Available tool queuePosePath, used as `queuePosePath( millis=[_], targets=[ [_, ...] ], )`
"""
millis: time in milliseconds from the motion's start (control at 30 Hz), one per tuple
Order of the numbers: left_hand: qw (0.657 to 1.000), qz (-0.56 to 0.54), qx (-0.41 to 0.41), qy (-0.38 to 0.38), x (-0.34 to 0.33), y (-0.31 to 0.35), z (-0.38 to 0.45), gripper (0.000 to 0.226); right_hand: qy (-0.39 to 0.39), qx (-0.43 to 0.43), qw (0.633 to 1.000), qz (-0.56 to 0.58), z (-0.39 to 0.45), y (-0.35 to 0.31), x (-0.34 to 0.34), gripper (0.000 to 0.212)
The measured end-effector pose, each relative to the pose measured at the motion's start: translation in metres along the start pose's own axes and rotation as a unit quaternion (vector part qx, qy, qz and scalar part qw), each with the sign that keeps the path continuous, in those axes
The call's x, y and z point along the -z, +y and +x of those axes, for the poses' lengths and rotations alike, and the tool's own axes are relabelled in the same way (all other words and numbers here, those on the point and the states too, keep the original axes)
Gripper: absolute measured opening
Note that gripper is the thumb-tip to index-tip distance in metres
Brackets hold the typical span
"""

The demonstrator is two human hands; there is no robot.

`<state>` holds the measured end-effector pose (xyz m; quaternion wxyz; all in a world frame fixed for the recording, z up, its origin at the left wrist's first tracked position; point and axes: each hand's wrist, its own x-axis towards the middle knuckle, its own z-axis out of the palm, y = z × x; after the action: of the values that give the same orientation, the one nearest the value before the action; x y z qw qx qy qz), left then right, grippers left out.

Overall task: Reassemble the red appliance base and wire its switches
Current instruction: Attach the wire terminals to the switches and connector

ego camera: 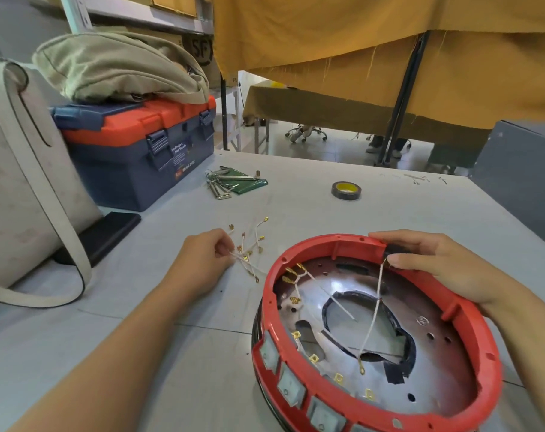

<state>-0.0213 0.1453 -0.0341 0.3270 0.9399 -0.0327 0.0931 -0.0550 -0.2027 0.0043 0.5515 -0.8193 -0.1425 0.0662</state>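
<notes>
The red appliance base (470, 325) lies upside down on the grey table, a shiny metal plate (433, 363) inside its ring. Several rocker switches (291, 386) line its near rim, with gold terminals behind them. My right hand (436, 266) grips the far rim and pinches the top end of a white wire (375, 316) that hangs down into the base, ending in a ring terminal. My left hand (207, 260) pinches a wire from the loose pile of short white wires (249, 247) with gold connectors, left of the base.
A blue and orange toolbox (140, 148) with a khaki bag on top stands at the back left. A grey bag (25, 182) leans at the far left beside a black flat box (109, 235). Hex keys (230, 182) and a tape roll (346, 190) lie farther back.
</notes>
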Motion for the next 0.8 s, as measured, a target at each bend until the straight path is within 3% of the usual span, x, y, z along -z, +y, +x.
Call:
queuePosePath(
  millis=[233, 467, 567, 667, 800],
  targets=[
    [0.995, 0.084, -0.034, -0.033, -0.002, 0.002, -0.002, 0.013, -0.032, 0.019, 0.999, 0.009, 0.006, 0.002, -0.002, 0.037],
    [0.999, 0.041, -0.004, 0.004, 0.010, -0.002, -0.002, 0.012, -0.042, 0.027, 0.999, 0.006, 0.006, 0.003, -0.002, 0.039],
    [0.997, 0.070, -0.004, 0.011, 0.012, -0.005, 0.000, 0.026, -0.047, 0.032, 0.998, 0.005, 0.006, 0.002, -0.002, 0.039],
    [0.993, 0.104, -0.034, -0.042, 0.006, -0.003, 0.000, 0.035, -0.048, 0.036, 0.998, 0.008, 0.005, 0.002, -0.002, 0.039],
    [0.995, 0.087, -0.033, -0.027, 0.003, -0.002, 0.001, 0.023, -0.046, 0.039, 0.998, -0.005, 0.005, 0.002, -0.002, 0.039]
  ],
)
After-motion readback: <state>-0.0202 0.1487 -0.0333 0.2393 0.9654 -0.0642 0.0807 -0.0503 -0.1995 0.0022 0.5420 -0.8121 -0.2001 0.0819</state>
